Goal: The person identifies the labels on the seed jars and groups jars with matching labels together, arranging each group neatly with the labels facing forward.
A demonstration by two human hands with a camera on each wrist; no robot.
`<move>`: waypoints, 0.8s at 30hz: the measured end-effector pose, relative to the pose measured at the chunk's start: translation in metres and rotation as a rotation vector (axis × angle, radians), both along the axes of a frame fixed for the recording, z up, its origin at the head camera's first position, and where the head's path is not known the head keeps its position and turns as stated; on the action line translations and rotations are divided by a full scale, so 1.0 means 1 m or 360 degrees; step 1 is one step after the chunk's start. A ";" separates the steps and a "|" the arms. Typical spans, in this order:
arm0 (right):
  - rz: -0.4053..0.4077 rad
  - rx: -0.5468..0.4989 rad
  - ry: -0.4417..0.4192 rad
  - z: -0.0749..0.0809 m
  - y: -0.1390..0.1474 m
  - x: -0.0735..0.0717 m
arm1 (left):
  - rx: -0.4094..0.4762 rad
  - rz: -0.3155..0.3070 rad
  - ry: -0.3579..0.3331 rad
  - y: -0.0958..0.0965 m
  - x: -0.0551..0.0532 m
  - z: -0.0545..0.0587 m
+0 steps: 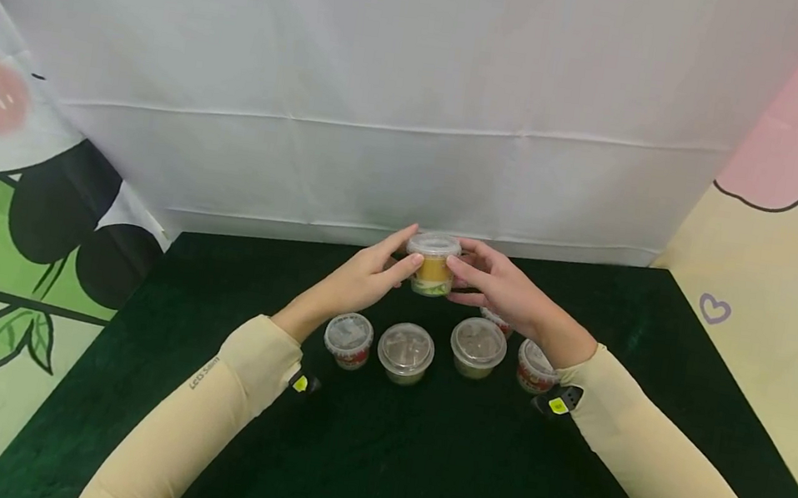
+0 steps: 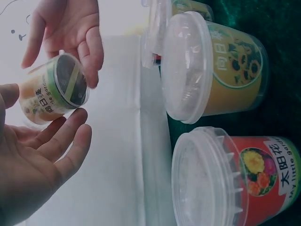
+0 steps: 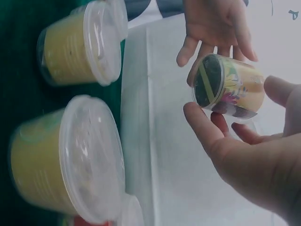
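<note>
Both hands hold a small clear plastic cup with a lid [image 1: 434,267] above the far part of the table. Its wrapper is yellow with a green band. The left hand [image 1: 365,276] grips it from the left, thumb on the near side, while the right hand [image 1: 507,290] grips the right side the same way. In the left wrist view, the cup [image 2: 49,92] is tilted, showing its dark base. In the right wrist view, flowers are printed on the cup's wrapper [image 3: 240,89]; the right hand's fingers [image 3: 207,129] touch it from below.
Nearer than the hands stand a red-labelled lidded cup [image 1: 347,341], two yellowish lidded cups [image 1: 405,354] [image 1: 478,349] and another red cup [image 1: 536,370] by the right wrist. One more red cup [image 1: 498,321] is partly hidden by the right hand. A white cloth wall [image 1: 410,166] rises behind the dark green table [image 1: 371,464].
</note>
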State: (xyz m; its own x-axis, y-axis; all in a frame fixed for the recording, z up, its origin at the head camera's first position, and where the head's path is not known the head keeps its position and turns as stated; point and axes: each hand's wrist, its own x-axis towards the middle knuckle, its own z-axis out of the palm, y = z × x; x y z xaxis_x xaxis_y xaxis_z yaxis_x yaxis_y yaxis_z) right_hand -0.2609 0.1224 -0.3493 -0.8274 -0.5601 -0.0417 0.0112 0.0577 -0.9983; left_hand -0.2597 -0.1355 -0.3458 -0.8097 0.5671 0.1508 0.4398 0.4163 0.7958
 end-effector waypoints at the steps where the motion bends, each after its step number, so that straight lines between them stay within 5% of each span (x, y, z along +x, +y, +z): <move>1: 0.0009 -0.0055 -0.0059 0.000 -0.001 0.000 | 0.0017 0.0006 -0.0029 -0.001 0.000 0.000; 11: 0.0059 -0.0217 -0.0340 -0.003 -0.005 0.001 | 0.0095 -0.0028 -0.0226 -0.003 -0.002 0.000; 24: 0.0138 -0.0406 -0.0543 -0.008 -0.008 0.001 | 0.0016 -0.0022 -0.0200 -0.002 -0.001 -0.007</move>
State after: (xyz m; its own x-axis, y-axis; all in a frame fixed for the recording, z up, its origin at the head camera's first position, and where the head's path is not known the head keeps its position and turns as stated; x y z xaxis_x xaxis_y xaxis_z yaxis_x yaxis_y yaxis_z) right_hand -0.2598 0.1140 -0.3575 -0.7397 -0.6547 -0.1559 0.3491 -0.1752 -0.9206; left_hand -0.2605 -0.1379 -0.3525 -0.8147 0.5774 0.0540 0.3418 0.4028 0.8491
